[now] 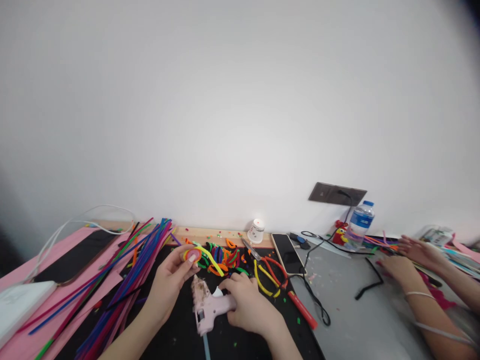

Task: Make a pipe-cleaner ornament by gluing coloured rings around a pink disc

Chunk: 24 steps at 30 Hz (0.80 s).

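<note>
My left hand [173,274] pinches a small coil of pink, orange and yellow pipe cleaner [193,256], whose yellow end [210,260] sticks out to the right. Close below it, my right hand [244,300] is wrapped round the handle of a pale pink hot glue gun [210,305]. Brown residue covers the area around the gun's nozzle, which points up toward the coil. A glue stick [206,346] pokes out of its back end. Behind both hands lies a heap of curled pipe cleaner pieces [225,257] in several colours.
Red and yellow-handled pliers [268,272], a phone [288,254] and a paper cup [256,231] stand behind my right hand. Long pipe cleaners [123,285] lie left. A water bottle [360,225], black cable [315,295] and another person's hands [399,270] are at right.
</note>
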### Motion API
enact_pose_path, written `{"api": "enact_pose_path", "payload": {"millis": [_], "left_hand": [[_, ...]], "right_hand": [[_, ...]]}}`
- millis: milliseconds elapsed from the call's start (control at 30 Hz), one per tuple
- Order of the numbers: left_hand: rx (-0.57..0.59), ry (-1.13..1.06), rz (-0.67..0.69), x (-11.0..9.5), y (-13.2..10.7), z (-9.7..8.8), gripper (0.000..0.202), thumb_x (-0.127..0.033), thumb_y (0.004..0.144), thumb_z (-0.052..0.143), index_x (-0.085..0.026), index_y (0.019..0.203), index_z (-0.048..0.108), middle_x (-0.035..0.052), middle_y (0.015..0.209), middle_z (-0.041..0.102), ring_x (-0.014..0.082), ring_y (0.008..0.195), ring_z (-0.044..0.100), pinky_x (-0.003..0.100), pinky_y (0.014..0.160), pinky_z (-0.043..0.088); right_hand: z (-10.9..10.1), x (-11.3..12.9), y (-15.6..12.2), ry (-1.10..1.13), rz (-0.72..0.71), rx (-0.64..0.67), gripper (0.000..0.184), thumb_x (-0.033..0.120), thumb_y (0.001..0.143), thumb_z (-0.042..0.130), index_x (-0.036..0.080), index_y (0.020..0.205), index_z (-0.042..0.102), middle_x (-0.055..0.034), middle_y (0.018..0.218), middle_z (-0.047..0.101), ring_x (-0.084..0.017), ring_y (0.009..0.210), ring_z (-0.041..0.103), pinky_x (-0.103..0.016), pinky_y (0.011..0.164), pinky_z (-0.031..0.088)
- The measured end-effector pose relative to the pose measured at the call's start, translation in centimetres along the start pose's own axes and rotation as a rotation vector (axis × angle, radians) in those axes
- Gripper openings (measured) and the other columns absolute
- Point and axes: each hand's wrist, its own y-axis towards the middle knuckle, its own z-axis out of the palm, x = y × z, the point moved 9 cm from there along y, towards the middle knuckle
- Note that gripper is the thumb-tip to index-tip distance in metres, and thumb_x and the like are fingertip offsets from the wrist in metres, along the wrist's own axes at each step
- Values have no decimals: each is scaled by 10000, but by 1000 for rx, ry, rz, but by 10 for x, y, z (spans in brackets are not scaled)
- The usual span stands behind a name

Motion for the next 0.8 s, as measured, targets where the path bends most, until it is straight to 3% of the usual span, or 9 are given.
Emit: {"api": "enact_pose_path", "payload": {"millis": [267,500,633,800], "left_hand": [[15,-224,-97,8,4,-3,325,-67,638,793,-185,929,709,8,849,721,116,683,665,208,633,592],[-14,-355,-198,13,3,-3,314,66,725,630,-170,919,700,7,817,714,83,574,657,193,590,599],[-3,-381,-233,12,-2,3,316,91,734,604,-160,895,710,12,794,711,86,557,657,190,567,599],[42,-367,-252,13,-4,9,289,67,721,657,-153,895,723,15,752,710,91,556,654,199,579,601]], "right_hand": [[-6,2,-6,30,34,120,356,22,643,520,183,946,614,-73,948,650,-239,894,560,-296,757,359],[-60,-20,-41,156,109,16,378,-7,591,451,204,876,583,1,833,616,-162,771,564,-209,647,361],[-97,-60,-71,115,279,-163,312,30,616,430,198,845,559,11,755,613,-163,711,570,-209,619,375],[-122,-150,-122,-89,679,-376,200,164,764,463,162,938,561,-81,780,692,-220,689,639,-250,607,428]]}}
